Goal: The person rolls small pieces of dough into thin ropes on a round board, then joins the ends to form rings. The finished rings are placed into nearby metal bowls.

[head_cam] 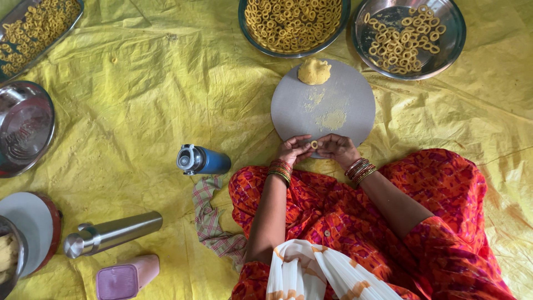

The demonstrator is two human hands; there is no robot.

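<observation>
My left hand and my right hand meet at the near edge of a round grey board. Between their fingertips they pinch a small yellow dough ring. A lump of yellow dough lies at the far edge of the board, with dough smears in its middle. Both wrists wear stacked bangles. My crossed legs in orange-red patterned cloth lie below the hands.
Two round steel plates with several dough rings stand beyond the board, and a tray of rings sits far left. A blue bottle, a steel flask, a pink box, a checked cloth and steel dishes lie on the yellow sheet.
</observation>
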